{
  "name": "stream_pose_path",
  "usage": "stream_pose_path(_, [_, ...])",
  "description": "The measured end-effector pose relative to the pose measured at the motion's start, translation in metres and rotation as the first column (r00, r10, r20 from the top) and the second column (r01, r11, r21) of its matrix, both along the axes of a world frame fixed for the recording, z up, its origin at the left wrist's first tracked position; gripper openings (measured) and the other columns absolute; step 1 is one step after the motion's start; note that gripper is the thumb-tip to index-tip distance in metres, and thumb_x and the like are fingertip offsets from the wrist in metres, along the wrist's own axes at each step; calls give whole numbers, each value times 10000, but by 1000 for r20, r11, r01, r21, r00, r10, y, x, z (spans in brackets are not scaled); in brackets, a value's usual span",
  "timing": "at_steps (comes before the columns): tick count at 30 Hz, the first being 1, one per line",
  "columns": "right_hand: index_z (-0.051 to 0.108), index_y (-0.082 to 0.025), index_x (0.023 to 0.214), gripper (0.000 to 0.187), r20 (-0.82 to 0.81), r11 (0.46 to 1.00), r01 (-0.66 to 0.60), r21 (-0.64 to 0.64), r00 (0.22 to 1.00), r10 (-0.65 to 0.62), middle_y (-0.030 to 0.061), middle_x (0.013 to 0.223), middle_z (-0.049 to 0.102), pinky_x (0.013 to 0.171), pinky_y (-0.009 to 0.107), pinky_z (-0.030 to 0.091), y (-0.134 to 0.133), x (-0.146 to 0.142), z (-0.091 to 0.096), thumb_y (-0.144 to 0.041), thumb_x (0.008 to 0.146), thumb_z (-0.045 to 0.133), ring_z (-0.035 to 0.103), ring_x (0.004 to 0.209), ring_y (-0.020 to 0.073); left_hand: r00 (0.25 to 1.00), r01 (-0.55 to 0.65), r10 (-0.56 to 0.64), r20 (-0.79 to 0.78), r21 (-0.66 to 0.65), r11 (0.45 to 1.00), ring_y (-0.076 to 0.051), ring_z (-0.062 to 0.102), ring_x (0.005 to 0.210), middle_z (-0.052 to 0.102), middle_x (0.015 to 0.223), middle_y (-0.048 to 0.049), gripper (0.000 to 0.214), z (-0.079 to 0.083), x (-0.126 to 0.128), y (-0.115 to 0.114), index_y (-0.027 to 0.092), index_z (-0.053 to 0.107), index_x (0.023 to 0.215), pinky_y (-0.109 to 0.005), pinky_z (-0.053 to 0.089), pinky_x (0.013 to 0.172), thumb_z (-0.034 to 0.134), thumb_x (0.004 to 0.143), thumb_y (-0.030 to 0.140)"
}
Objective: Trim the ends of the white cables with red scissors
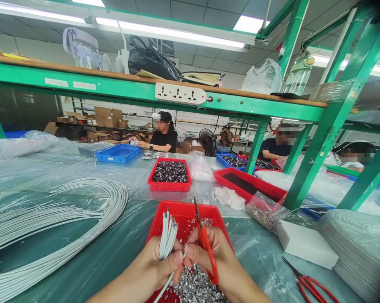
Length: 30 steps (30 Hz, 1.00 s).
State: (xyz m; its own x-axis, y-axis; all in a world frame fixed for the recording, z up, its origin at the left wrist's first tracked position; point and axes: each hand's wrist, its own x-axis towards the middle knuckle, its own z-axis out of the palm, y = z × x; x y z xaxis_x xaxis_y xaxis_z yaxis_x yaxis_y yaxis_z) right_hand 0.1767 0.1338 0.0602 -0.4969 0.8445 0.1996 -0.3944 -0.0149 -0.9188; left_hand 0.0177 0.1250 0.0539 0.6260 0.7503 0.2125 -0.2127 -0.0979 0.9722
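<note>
My left hand [160,263] is closed around a bundle of white cables [167,235], whose cut ends point up and show dark and coloured wire tips. One cable runs down from between its thumb and fingers. My right hand [213,252] holds red-handled scissors [207,248], blades pointing up, while its thumb and finger pinch the end of that single cable close to my left thumb. Both hands are over a red tray [220,214] that holds many small silvery pieces [196,286] and some scattered white bits.
Coiled white cables [114,202] lie at left. A red tray of dark parts [170,171], a blue tray [119,153] and a long red tray [250,185] stand farther back. Red-handled snips [306,284] and a white box [306,244] lie right. A green shelf frame [329,139] spans overhead. Several people sit beyond.
</note>
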Motion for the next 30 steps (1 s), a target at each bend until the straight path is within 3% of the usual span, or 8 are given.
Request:
stream_pose_path(5, [489, -158, 572, 337, -56, 964, -170, -202, 985, 162, -12, 487, 497, 536, 263, 403, -1, 1, -19, -420, 578, 701, 455, 433, 96, 988, 138, -133, -80, 63, 988, -62, 204, 331, 439, 513, 11, 498, 5, 1, -4, 107, 533, 741, -156, 149, 318, 558, 861, 590])
stream_pose_path(9, [551, -137, 534, 224, -47, 996, 51, -71, 997, -54, -18, 480, 513, 508, 209, 353, -4, 2, -7, -233, 535, 753, 426, 447, 83, 992, -62, 77, -104, 142, 988, -90, 243, 392, 451, 525, 10, 513, -2, 4, -4, 107, 553, 725, -174, 174, 388, 539, 862, 602])
stream_pose_path(13, [584, -130, 512, 231, -56, 960, 280, 33, 959, -277, -42, 519, 528, 517, 159, 294, -6, 2, 5, 61, 488, 711, 401, 517, 55, 956, -276, 290, -46, 198, 941, -135, 350, 513, 463, 553, 14, 479, -5, 6, -5, 115, 566, 669, -185, 252, 491, 644, 804, 568])
stream_pose_path(16, [571, -139, 593, 169, -57, 986, 153, -61, 986, -157, -51, 474, 501, 425, 181, 225, -5, 1, 0, -179, 606, 735, 316, 387, 35, 968, -243, 250, -10, 201, 949, -143, 372, 544, 471, 601, 12, 412, -2, 8, -7, 119, 575, 703, -184, 281, 509, 683, 803, 504])
stream_pose_path(18, [526, -147, 605, 267, -70, 988, 0, -154, 998, -11, -65, 440, 461, 412, 193, 218, -2, 0, -5, -339, 632, 710, 236, 319, 19, 981, -194, 193, 22, 180, 964, -164, 429, 596, 511, 654, -11, 378, 0, 9, -8, 120, 583, 723, -199, 330, 553, 672, 826, 472])
stream_pose_path(22, [495, -152, 651, 309, -66, 972, -69, -225, 996, 56, -75, 459, 444, 449, 199, 248, -1, 0, -6, -377, 637, 707, 272, 350, 23, 980, -189, 176, 97, 139, 972, -195, 492, 663, 564, 712, -36, 342, 0, 11, -7, 116, 607, 757, -227, 375, 625, 672, 836, 442])
stream_pose_path(27, [543, -130, 666, 303, 57, 988, 154, -10, 987, -153, -52, 530, 489, 446, 192, 223, -5, 1, 0, -279, 554, 781, 367, 452, 44, 957, -291, 288, 45, 206, 934, -145, 381, 544, 470, 584, 17, 376, -5, 9, -6, 121, 565, 664, -187, 289, 514, 695, 810, 443])
stream_pose_path(30, [528, -136, 647, 280, 55, 994, 106, 35, 993, -108, -62, 494, 446, 426, 202, 196, -2, 3, -5, -332, 623, 726, 289, 408, 37, 966, -257, 256, 28, 190, 948, -127, 333, 505, 443, 554, 24, 413, -7, 6, -6, 117, 563, 655, -180, 247, 482, 704, 790, 481])
